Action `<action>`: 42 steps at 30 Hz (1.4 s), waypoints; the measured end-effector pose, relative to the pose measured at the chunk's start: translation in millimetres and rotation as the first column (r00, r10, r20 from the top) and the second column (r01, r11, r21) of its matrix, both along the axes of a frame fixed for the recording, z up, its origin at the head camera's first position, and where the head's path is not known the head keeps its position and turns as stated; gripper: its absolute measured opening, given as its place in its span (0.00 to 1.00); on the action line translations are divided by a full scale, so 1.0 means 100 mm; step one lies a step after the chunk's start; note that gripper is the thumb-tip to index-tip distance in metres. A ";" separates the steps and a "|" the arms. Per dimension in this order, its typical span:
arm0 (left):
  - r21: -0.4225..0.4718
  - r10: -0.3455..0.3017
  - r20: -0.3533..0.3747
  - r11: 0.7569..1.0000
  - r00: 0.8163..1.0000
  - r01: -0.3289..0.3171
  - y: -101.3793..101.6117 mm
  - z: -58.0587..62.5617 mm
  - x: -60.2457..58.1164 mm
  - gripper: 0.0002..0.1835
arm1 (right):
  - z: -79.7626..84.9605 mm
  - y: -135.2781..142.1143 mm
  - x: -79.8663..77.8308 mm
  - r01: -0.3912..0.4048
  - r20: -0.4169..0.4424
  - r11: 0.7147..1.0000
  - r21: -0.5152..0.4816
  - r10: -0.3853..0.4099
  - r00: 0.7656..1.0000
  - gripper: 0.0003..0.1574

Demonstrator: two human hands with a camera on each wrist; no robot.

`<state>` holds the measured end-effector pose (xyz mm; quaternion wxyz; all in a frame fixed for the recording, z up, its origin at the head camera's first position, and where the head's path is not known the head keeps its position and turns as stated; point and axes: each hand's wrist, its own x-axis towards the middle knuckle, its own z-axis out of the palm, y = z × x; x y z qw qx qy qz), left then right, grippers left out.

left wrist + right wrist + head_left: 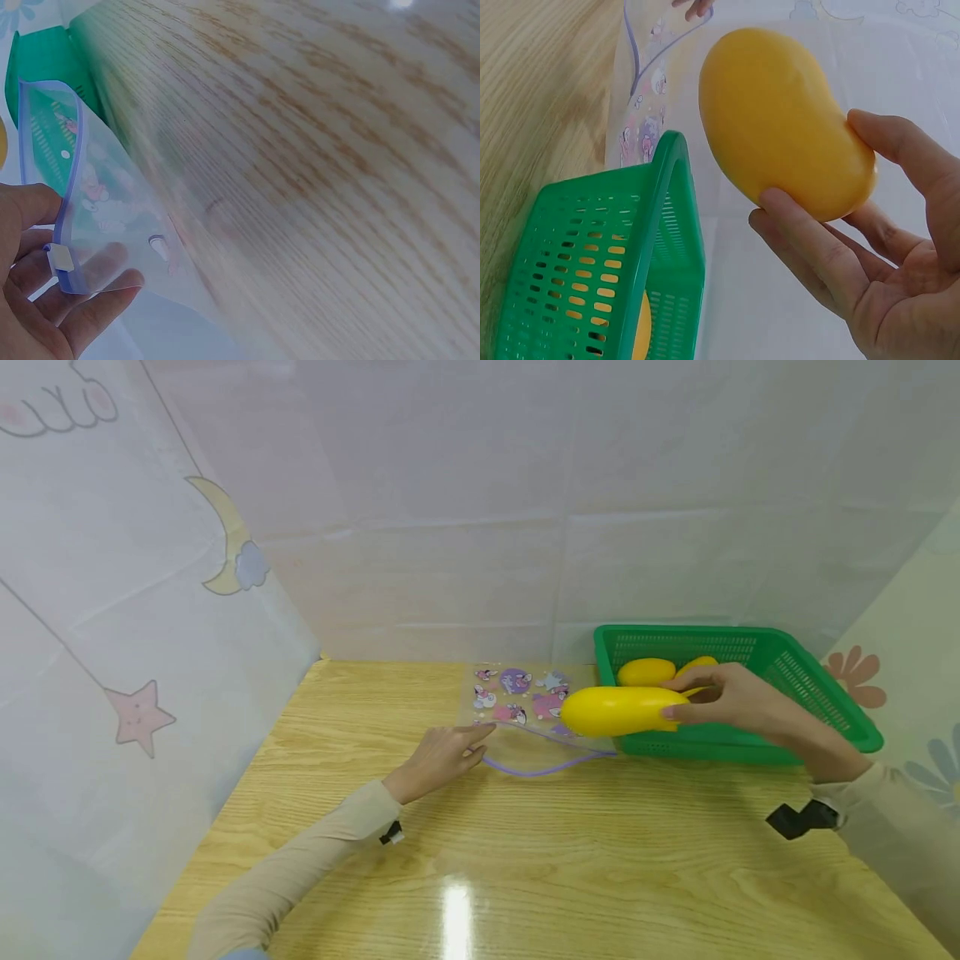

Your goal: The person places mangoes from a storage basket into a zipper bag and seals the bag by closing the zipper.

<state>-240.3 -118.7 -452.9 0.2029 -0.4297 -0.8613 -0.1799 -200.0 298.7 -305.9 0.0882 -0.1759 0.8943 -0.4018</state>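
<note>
My right hand holds a smooth yellow mango between thumb and fingers, above the near left part of a green basket and the right side of a clear zip bag. In the right wrist view the mango looks plump and slightly bent. My left hand pinches the left end of the bag's purple-edged mouth, which gapes. A white slider sits on that edge beside the fingers in the left wrist view. The bag has pink and purple cartoon prints.
More yellow mangoes lie inside the basket, partly hidden by my right hand. The basket stands on the right of a wood-grain table, against a pale wall covering at the back.
</note>
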 end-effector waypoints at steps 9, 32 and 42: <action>-0.021 0.022 0.037 1.000 0.999 -0.021 0.01 0.04 0.02 0.19 | -0.02 -0.09 0.05 0.010 -0.040 1.000 0.015 -0.010 0.999 0.24; -0.032 0.025 0.085 0.999 0.996 -0.022 0.02 0.06 0.01 0.20 | -0.25 -0.44 0.16 -0.032 -0.228 0.997 0.068 0.047 0.973 0.24; -0.009 0.009 0.070 1.000 0.998 -0.009 0.02 0.05 0.01 0.20 | -0.35 -0.59 0.23 -0.049 -0.262 0.999 -0.024 0.041 0.964 0.21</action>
